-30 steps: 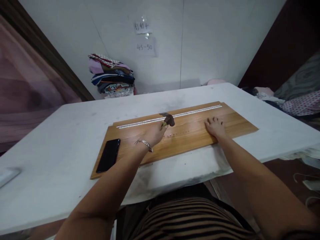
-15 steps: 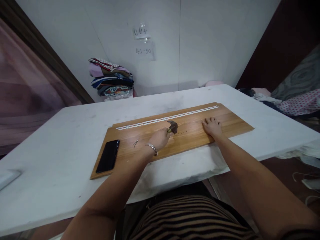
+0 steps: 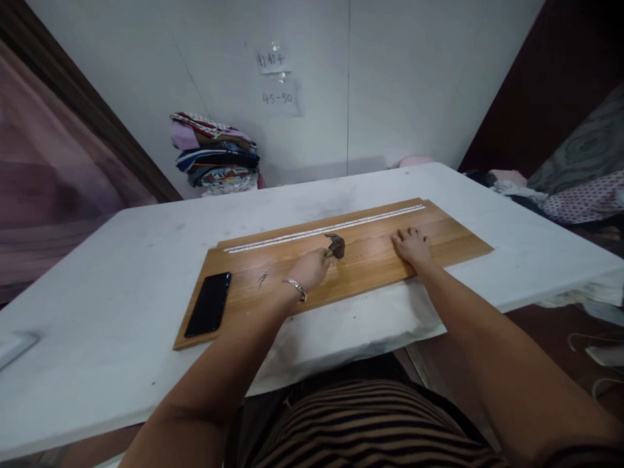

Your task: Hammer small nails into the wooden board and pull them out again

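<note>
Wooden board [image 3: 448, 229] on white counter [image 3: 117, 279]: hammer [image 3: 336, 246], in closed grip of left hand [image 3: 310, 269], has dropped lower and rightward since second ago, now beside row of small nails [image 3: 357, 257]; striking seems under way. Right hand [image 3: 413, 247], fingers partly spread, rests on board, grasping nothing.

Shirt [image 3: 380, 422] has blk & brown stripes, approx. horiz., curving round the front. Blk cloth [image 3: 370, 374] shows just past it, details unclear. Slim, shiny silver-col. bracelet [image 3: 296, 286] on L wrist. Forearms [image 3: 238, 351] bare; dk. sleeve edge [image 3: 582, 452] on R arm.
</note>
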A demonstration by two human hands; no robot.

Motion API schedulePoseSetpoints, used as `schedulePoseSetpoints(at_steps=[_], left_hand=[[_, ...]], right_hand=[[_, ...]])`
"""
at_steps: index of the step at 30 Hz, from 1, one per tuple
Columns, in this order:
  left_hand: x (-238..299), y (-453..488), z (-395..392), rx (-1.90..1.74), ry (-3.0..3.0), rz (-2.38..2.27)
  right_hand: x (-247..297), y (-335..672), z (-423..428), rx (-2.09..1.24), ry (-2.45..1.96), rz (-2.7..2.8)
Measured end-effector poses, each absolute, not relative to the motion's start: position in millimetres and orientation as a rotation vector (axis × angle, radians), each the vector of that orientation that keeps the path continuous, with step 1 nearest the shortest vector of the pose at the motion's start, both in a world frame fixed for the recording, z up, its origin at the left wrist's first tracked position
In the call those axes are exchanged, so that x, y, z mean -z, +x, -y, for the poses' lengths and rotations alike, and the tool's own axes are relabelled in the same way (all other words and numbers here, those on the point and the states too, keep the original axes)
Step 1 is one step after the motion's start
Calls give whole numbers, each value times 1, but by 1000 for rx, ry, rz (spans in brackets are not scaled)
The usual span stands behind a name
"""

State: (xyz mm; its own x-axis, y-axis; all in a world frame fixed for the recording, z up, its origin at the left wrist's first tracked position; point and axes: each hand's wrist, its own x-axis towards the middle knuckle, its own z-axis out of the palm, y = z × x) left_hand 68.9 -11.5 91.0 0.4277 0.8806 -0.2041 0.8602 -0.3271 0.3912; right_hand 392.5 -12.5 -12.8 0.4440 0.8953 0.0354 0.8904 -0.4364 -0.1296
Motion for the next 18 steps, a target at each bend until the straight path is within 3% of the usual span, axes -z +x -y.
schedulePoseSetpoints(at_steps=[18], left_hand=[[-92, 69, 12, -43, 2268, -1487]], right_hand=[[5, 386, 17, -60, -2546, 1569]])
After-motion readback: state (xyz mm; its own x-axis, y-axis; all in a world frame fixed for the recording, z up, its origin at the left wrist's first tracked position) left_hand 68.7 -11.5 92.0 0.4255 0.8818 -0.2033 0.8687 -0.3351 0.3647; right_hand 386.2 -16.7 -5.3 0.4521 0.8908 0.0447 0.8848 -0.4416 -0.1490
